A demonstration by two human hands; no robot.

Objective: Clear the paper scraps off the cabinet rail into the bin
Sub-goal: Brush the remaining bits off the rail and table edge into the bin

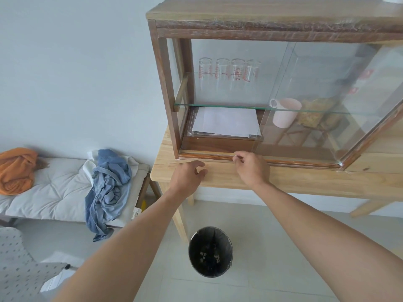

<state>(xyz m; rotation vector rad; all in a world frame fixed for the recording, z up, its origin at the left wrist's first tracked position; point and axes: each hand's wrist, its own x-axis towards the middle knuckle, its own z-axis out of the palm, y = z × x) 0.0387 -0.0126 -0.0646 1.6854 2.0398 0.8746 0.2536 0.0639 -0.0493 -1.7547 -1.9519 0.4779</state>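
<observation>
**Two hands at the cabinet rail**

Two bare hands reach up to a wooden cabinet [261, 16] with glass doors. It stands on a pale wood table [294, 179]. The right hand [250, 168] is at the cabinet rail [207, 155] along the bottom front. Its thumb and first finger are pinched together on something tiny and pale right at the rail. It may be a paper scrap [236, 157], but it is too small to tell. The left hand [187, 176] hangs just below the rail, by the table edge. Its fingers are loosely curled and hold nothing. A black bin [210, 251] sits on the floor under the hands, with small pale bits inside. Four glasses [229, 69] stand on the glass shelf, and a pink mug [284, 113] sits lower down.
</observation>
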